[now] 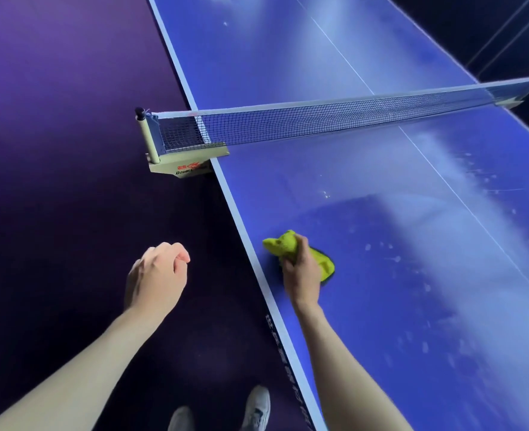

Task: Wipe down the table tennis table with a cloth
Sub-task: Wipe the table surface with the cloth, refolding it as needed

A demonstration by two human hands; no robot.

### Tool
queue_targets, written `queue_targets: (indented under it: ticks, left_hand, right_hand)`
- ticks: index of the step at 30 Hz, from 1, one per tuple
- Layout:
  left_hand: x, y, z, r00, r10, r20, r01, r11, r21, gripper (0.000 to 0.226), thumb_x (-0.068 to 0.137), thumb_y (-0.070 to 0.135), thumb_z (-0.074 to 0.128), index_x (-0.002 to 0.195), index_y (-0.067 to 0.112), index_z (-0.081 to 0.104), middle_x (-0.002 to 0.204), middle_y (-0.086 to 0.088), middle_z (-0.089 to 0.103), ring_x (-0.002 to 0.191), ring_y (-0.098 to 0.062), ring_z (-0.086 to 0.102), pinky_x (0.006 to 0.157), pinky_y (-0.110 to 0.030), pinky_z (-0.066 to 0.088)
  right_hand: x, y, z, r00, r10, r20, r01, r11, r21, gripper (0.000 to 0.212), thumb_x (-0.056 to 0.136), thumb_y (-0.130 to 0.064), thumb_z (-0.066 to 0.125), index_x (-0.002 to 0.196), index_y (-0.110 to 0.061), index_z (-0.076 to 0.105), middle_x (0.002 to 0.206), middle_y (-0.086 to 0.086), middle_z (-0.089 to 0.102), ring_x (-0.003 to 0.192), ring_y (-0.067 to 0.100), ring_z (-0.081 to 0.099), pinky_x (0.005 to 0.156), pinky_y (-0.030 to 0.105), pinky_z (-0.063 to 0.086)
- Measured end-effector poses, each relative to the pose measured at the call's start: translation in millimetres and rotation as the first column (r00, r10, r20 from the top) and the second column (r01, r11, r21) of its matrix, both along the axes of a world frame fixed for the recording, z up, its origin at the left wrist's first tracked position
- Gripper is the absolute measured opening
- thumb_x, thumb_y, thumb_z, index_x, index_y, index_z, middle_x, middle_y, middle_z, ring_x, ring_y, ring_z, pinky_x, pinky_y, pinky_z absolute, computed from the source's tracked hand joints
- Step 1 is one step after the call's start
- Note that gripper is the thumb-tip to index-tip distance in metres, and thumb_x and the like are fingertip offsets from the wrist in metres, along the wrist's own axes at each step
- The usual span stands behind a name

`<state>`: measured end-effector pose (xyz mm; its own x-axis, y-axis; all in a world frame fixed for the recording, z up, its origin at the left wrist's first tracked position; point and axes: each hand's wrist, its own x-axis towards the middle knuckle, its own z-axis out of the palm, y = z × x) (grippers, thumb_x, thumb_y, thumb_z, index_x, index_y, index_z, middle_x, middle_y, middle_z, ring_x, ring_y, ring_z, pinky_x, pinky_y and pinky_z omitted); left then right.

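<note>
Your right hand (300, 272) grasps a crumpled lime-green cloth (288, 248), fingers curled round it, pressing it onto the blue table tennis table (365, 306) just inside the white line along the near side edge. Your left hand (159, 275) hangs off the table over the dark purple floor (55, 119), fingers loosely curled, holding nothing. Pale dusty smears and specks cover the surface to the right of the cloth. Beyond, a dark mesh net (319, 122) spans the table, clamped by a cream net post (151, 141). Two grey shoes (257, 405) show below.
</note>
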<state>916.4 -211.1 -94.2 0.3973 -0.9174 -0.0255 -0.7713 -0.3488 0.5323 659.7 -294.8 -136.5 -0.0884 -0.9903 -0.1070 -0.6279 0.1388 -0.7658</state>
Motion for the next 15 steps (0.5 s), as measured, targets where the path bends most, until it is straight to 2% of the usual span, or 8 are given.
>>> queue_targets:
  ticks: [2, 4, 5, 9, 15]
  left_hand:
    - [0, -5, -2, 1.000, -0.006, -0.004, 0.006, 1.000, -0.006, 0.023, 0.095, 0.008, 0.053, 0.086, 0.025, 0.066, 0.081, 0.012, 0.059, 0.079, -0.018, 0.053, 0.072, -0.037, 0.042]
    - [-2, -12, -3, 1.000, -0.017, -0.005, 0.017, 1.000, -0.016, 0.023, 0.095, 0.008, 0.052, 0.086, 0.025, 0.065, 0.082, 0.012, 0.060, 0.080, -0.017, 0.053, 0.072, -0.037, 0.043]
    - [-4, -17, -3, 1.000, -0.027, -0.004, 0.027, 0.999, -0.018, 0.023, 0.095, 0.008, 0.052, 0.086, 0.025, 0.065, 0.083, 0.012, 0.060, 0.081, -0.017, 0.054, 0.072, -0.037, 0.043]
    - [-29, -41, -2, 0.997, -0.066, -0.030, 0.065, 0.997, -0.030, 0.023, 0.096, 0.007, 0.052, 0.088, 0.023, 0.066, 0.083, 0.013, 0.059, 0.082, -0.017, 0.054, 0.073, -0.036, 0.042]
    - [-101, -101, -9, 0.976, -0.215, -0.021, 0.214, 0.976, -0.041, 0.018, 0.093, 0.007, 0.054, 0.086, 0.021, 0.063, 0.086, 0.011, 0.062, 0.083, -0.019, 0.057, 0.073, -0.036, 0.045]
  right_hand:
    - [27, 10, -10, 0.992, 0.104, 0.078, -0.107, 0.994, 0.036, 0.046, 0.085, -0.028, 0.061, 0.129, -0.036, 0.053, 0.087, -0.006, 0.071, 0.080, 0.019, 0.066, 0.070, 0.033, 0.050]
    - [48, 11, -6, 0.971, 0.196, 0.135, -0.206, 0.977, 0.060, 0.037, 0.091, -0.030, 0.063, 0.127, -0.036, 0.054, 0.080, -0.007, 0.069, 0.075, 0.013, 0.062, 0.073, 0.033, 0.051]
    - [52, 8, -2, 0.968, 0.189, 0.162, -0.202, 0.977, 0.064, 0.033, 0.094, -0.028, 0.064, 0.125, -0.034, 0.055, 0.079, -0.007, 0.068, 0.076, 0.012, 0.061, 0.073, 0.031, 0.050]
    - [25, -24, 10, 0.948, -0.082, 0.308, 0.073, 0.996, 0.042, 0.017, 0.098, -0.022, 0.061, 0.113, -0.028, 0.057, 0.084, -0.009, 0.068, 0.079, 0.007, 0.062, 0.069, 0.023, 0.048]
    - [-65, -85, 21, 0.945, -0.239, 0.222, 0.248, 0.969, -0.014, 0.017, 0.097, -0.022, 0.062, 0.113, -0.021, 0.056, 0.084, -0.011, 0.066, 0.079, -0.006, 0.060, 0.060, 0.012, 0.042]
